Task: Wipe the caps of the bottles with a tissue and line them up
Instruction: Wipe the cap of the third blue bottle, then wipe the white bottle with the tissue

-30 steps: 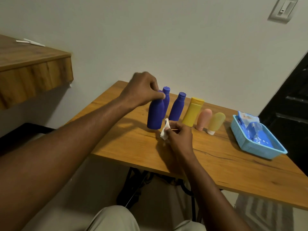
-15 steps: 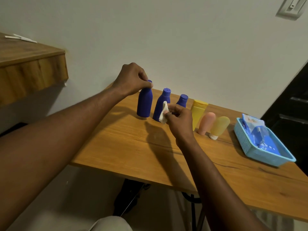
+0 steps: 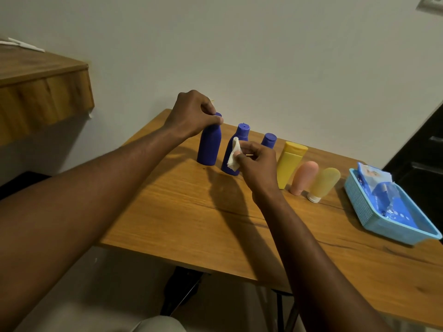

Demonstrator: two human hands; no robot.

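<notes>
The left hand (image 3: 194, 113) grips the top of the first blue bottle (image 3: 209, 147), with its fingers and thumb curled round the cap. The right hand (image 3: 257, 164) pinches a small white tissue (image 3: 233, 154) between thumb and fingers.

The wood table (image 3: 191, 212) carries everything. A blue basket (image 3: 366, 212) sits by its right edge with a pack (image 3: 374, 178) inside, well apart from the hands.

The bottles stand in a row along the back edge. The first blue bottle is nearest the back left corner. Next come the second blue bottle (image 3: 239, 135), the third blue bottle (image 3: 269, 140), the yellow bottle (image 3: 291, 161), the pink bottle (image 3: 304, 177) and the pale bottle (image 3: 323, 183). The pale bottle stands on its white cap (image 3: 314, 199).

These bottles are tall and thin, and they stand close together. The right hand is just in front of the second and third blue bottles, and its wrist is near the yellow one. A bump there could knock one over, and it could push down the next one too.

The left hand holds the first bottle only at the top. If it lets go while the bottle leans, the bottle may fall. Its fingers also cover the cap, so the tissue cannot reach it yet.

The tissue is tiny and crumpled. It could slip out or miss part of a cap.
</notes>
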